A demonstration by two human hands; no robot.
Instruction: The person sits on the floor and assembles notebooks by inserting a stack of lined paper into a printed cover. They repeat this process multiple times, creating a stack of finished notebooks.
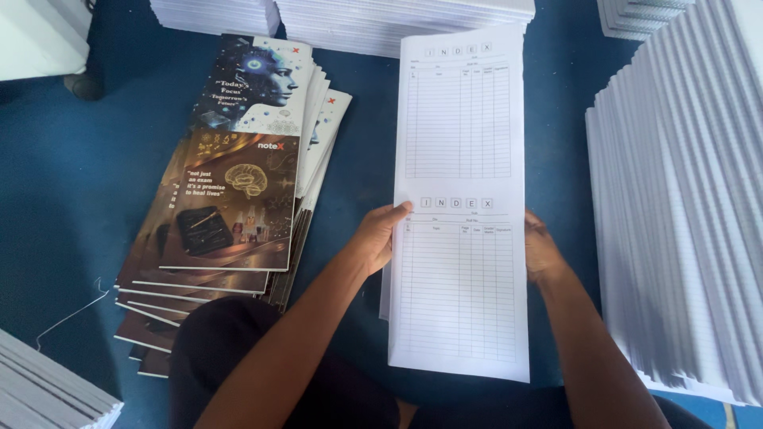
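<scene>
Basically both hands clamp one long printed sheet stack (461, 206): left hand (380, 237) fingers curled over its left edge, right hand (542, 250) gripping the right, squaring it above blue floor (63, 183). Glossy covers (230, 183) fanned just left; ruled paper stacks (683, 199) right.

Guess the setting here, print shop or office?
Likely a notebook bindery or print shop floor. Both hands, left hand and right hand, hold a long printed index sheet; a fanned pile of glossy covers and stacks of ruled paper sit on the blue floor.
</scene>
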